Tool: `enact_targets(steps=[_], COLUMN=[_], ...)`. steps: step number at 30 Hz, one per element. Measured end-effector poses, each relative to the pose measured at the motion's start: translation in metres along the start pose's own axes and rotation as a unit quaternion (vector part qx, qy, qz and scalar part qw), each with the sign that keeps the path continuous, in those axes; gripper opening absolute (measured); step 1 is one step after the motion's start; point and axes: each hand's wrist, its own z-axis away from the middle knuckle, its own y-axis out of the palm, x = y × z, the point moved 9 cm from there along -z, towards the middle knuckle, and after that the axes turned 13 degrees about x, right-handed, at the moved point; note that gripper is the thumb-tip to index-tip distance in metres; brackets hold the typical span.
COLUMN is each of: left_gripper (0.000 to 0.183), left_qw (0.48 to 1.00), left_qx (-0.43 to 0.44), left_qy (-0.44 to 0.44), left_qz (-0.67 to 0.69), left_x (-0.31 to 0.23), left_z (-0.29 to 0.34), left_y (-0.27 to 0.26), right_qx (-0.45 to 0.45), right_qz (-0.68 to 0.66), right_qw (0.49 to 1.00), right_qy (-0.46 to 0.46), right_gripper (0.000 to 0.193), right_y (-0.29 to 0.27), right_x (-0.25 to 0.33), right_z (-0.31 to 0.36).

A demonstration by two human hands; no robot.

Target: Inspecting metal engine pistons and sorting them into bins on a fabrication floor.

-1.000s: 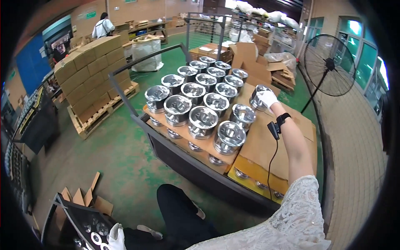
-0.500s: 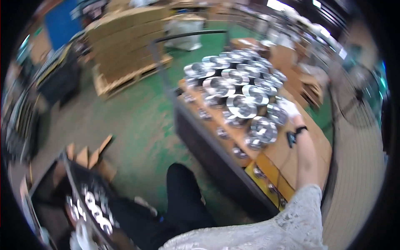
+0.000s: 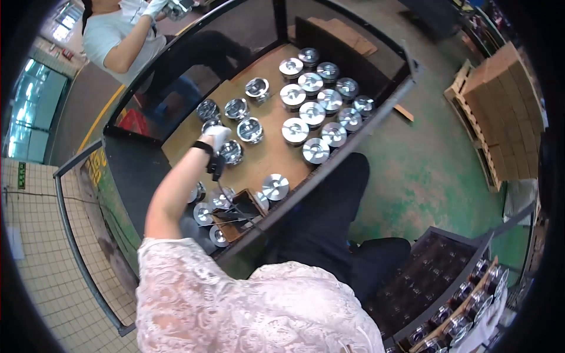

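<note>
My left hand point(image 3: 216, 138) reaches into a dark-walled cart point(image 3: 132, 170) in a white glove, a black strap round the wrist. Its fingers are closed round a shiny metal piston point(image 3: 210, 125), which they partly cover. Several loose pistons stand around it, one point(image 3: 250, 130) just to the right. Farther right, pistons point(image 3: 295, 130) stand in close rows, round crowns up. At the lower right, white-gloved and half cut off, my right hand point(image 3: 484, 332) is beside pistons point(image 3: 461, 326) along a second cart. Its fingers cannot be made out.
Beyond the cart's frame, a co-worker point(image 3: 120, 44) in white gloves holds a metal part. A small cardboard box point(image 3: 242, 217) with a cable stands at the cart's near end. Stacked cartons point(image 3: 506, 112) stand on a pallet at right. A tubular rail point(image 3: 73, 235) curves at left.
My view has swung left, bringing the cart from the lower left in front of me. My left hand now shows among its pistons. The right-hand cart has shifted to the lower right.
</note>
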Motion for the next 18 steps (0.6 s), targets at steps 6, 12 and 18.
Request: enact_targets(steps=[6,12,18], left_gripper=[0.030,0.091,0.115], left_qw=[0.984,0.959,0.947], left_qx=[0.125,0.201,0.154], left_qy=[-0.077,-0.127,-0.280], left_qz=[-0.096,0.157,0.034], left_x=[-0.007,-0.147,-0.185], left_z=[-0.075,-0.044,-0.004], left_y=[0.158,0.232,0.216], right_qx=[0.255,0.310,0.301], right_qz=[-0.163,-0.190,-0.209], right_qw=[0.949,0.916,0.916], right_qy=[0.085,0.170,0.161], right_gripper=[0.040,0.039,0.039], right_y=[0.123,0.155,0.171], right_x=[-0.012,-0.023,0.011], right_z=[-0.013,0.000,0.009])
